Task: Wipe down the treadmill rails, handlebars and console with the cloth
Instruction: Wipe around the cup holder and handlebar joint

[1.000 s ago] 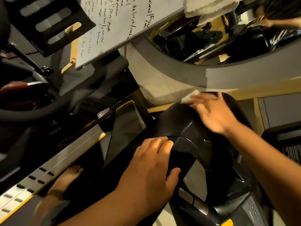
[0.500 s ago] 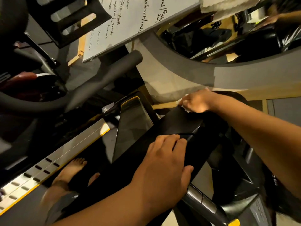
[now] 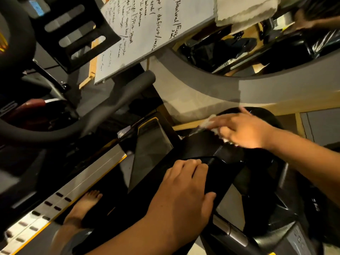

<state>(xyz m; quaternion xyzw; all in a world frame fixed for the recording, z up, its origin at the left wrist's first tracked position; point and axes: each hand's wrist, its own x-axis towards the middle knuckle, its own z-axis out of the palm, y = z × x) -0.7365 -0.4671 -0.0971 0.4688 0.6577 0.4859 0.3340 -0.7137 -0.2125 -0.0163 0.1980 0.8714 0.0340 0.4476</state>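
The black treadmill console (image 3: 198,144) fills the middle of the head view, with a dark screen (image 3: 150,150) on its left side. My right hand (image 3: 242,129) presses a small white cloth (image 3: 209,124) against the console's far top edge, fingers stretched over it; most of the cloth is hidden under the hand. My left hand (image 3: 184,196) grips the near edge of the console, thumb wrapped around its right side. A grey padded handlebar (image 3: 117,103) runs diagonally at the upper left.
A silver side rail (image 3: 73,188) with a yellow edge slopes down to the lower left, and a bare foot (image 3: 82,207) stands on the belt beside it. A whiteboard (image 3: 147,30) with handwriting leans behind. A round mirror (image 3: 257,46) is at the top right.
My right hand has opened out from a curled grip and slid the cloth a little right along the console's top edge. My left hand has stayed on the near edge.
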